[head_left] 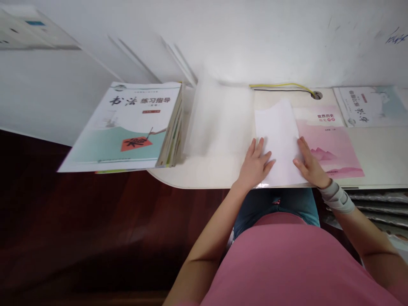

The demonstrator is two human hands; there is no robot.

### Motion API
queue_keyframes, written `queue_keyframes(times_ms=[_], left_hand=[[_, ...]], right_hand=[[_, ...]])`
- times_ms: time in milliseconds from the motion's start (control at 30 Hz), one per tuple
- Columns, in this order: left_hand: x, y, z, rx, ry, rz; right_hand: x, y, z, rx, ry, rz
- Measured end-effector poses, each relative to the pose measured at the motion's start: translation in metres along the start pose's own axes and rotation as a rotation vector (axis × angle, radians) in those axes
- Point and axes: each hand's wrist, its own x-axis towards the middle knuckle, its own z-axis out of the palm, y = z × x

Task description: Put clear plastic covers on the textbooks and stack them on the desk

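A white sheet of paper (pixel 278 136) lies near the front edge of the desk, partly over a pink history book (pixel 333 146). My left hand (pixel 256 163) rests at the sheet's left side, fingers spread and fingertips on or beside the paper. On the other side, my right hand (pixel 309 163) lies along the sheet's right edge, thumb and fingers apart, over the pink book's left part. A grey wrist wrap (pixel 338 196) is on my right wrist. Whether a further layer lies under the sheet is hidden.
A stack of books (pixel 140 123), a calligraphy workbook on top, stands at the left and overhangs the desk (pixel 197 174). Beside it lies a clear plastic sheet (pixel 219 114). Another calligraphy book (pixel 366 106) is at the right. A yellow cable (pixel 283 85) runs into a desk hole.
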Motion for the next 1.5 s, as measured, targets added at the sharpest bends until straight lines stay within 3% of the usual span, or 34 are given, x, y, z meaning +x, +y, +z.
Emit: queue_keyframes(times_ms=[133,300,467,667,833,1000,1100,1233,1367,1500], left_hand=[[0.005,0.015,-0.004,0.117,0.043,-0.063],[0.023,0.032,0.004,0.168,-0.139,0.000],[0.032,0.021,0.008,0.170,-0.216,-0.034],[0.032,0.006,-0.002,0.203,-0.227,-0.059],[0.027,-0.003,-0.010,0.245,-0.237,-0.042],[0.033,0.005,-0.014,0.280,-0.261,-0.020],[0.036,0.020,-0.009,0.255,-0.308,0.009],[0.035,0.033,-0.002,0.297,-0.436,0.007],[0.035,0.032,-0.005,0.338,-0.475,-0.021],[0.036,0.022,-0.015,0.349,-0.492,-0.032]], right_hand=[[-0.002,-0.003,0.001,0.049,0.032,-0.005],[-0.004,-0.005,0.004,0.011,0.054,-0.027],[-0.006,-0.007,0.001,0.062,0.020,-0.021],[-0.005,-0.007,0.001,0.116,0.042,0.005],[-0.005,-0.011,0.000,0.112,-0.012,-0.052],[-0.007,-0.009,0.000,0.138,0.032,0.003],[0.006,0.002,-0.007,0.116,0.012,0.070],[0.048,0.028,-0.020,0.036,-0.139,0.041],[0.080,0.047,-0.019,-0.124,-0.140,-0.016],[0.078,0.049,-0.013,-0.287,-0.188,-0.061]])
